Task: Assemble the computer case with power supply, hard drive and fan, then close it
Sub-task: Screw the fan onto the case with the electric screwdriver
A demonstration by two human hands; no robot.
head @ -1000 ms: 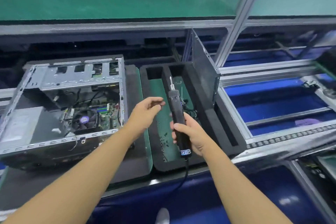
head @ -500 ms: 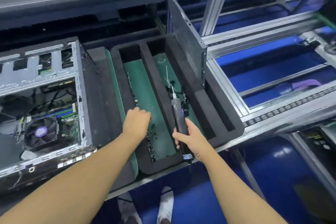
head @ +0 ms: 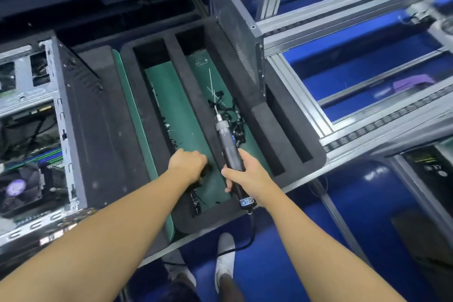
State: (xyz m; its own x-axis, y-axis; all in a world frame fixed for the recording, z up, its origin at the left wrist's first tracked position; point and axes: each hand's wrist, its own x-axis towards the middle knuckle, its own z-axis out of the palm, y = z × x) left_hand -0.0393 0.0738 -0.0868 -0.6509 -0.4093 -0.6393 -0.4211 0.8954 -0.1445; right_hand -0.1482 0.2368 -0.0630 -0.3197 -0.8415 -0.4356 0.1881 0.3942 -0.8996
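The open computer case (head: 31,95) lies on its side at the left, with a CPU fan (head: 18,186) and motherboard showing inside. A black foam tray (head: 245,110) with green-floored compartments sits in the middle. My right hand (head: 247,176) grips a black electric screwdriver (head: 229,147), bit pointing away over the right compartment. My left hand (head: 188,164) reaches palm-down into the left compartment among small dark screws (head: 196,201); its fingertips are hidden beneath it. The case's side panel (head: 235,29) stands upright at the tray's right side.
Black cable ties and thin white ties (head: 228,108) lie in the right compartment. An aluminium frame with blue bins (head: 367,73) lies to the right. The screwdriver's cord (head: 245,243) hangs below the bench edge, above my shoes (head: 225,257).
My left hand dropped from mid-air into the tray's left compartment and moved nearer the front edge. The view tilted down and right. My right hand kept holding the screwdriver.
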